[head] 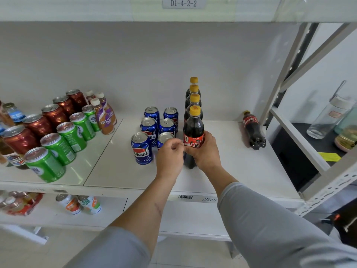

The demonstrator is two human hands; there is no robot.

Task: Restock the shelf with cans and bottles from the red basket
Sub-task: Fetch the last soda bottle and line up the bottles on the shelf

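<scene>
The right hand (204, 151) is wrapped around the red label of a cola bottle (193, 130) that stands upright on the white shelf (119, 171), at the front of a single-file row of three more bottles (193, 97) with the same yellow caps. The left hand (170, 151) sits just beside it with its fingers curled in loosely; its fingertips come right up to the bottle's label, but whether they actually pinch anything cannot be told from here. Just left of the bottle stand six blue cans (149, 126) in two columns (the nearest right-hand one is half hidden behind the left hand). Further left, diagonal rows of green cans (58, 146) and red cans (36, 124) run back toward a few coffee bottles (104, 117). One more cola bottle (253, 130) stands alone near the shelf's right end, well apart from the row. A barcode tag (185, 197) is stuck on the shelf's front edge. The red basket is not in view.
</scene>
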